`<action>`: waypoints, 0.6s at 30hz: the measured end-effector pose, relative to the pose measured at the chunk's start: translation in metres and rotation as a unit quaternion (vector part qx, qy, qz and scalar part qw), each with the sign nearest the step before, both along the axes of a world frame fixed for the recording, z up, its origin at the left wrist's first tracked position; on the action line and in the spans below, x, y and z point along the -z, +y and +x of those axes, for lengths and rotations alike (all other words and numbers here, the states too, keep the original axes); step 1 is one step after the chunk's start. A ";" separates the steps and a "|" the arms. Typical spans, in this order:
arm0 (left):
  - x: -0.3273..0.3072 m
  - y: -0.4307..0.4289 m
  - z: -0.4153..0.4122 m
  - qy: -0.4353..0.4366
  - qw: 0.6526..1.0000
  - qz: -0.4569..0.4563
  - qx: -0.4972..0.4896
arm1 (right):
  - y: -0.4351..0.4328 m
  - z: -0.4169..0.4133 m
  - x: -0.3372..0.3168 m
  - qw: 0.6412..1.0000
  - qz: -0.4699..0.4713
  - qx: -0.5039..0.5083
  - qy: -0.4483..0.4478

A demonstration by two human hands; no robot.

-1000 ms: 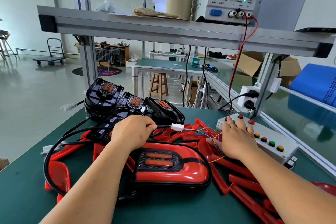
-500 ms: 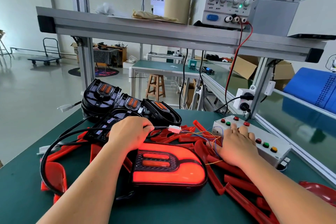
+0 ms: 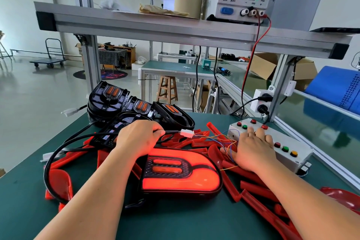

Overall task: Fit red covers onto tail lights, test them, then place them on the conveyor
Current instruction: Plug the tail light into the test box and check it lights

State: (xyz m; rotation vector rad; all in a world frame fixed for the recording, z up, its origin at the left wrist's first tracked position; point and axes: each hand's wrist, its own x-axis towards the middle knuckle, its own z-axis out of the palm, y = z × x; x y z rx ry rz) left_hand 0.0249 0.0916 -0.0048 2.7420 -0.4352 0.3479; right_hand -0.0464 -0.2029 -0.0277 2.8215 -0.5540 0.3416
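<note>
1. Red glow, absent a second earlier, filled the tail light (image 3: 181, 174) on the counter (image 3: 175, 224).
2. Behind it, fingers of the left hand (image 3: 138, 138) gripped its cable (image 3: 172, 132).
3. Beside it, fingers of the right hand (image 3: 253, 150) lay flat on the button box (image 3: 292, 163).

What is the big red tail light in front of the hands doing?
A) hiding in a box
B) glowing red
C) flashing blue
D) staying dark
B: the red-covered tail light glows bright red while the right hand rests on the grey button box and the left hand holds a black cable.
</note>
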 end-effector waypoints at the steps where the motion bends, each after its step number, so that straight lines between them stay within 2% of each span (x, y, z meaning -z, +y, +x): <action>1: 0.000 0.000 0.000 -0.001 1.000 0.000 0.000 | 0.000 0.000 0.000 1.000 0.000 -0.001 0.000; 12: -0.003 0.000 -0.003 -0.001 1.000 0.001 0.004 | 0.001 -0.001 -0.005 1.000 0.020 0.002 0.011; 18: -0.014 0.001 -0.009 0.011 0.998 -0.057 0.033 | -0.007 -0.005 -0.039 0.976 0.210 -0.006 0.050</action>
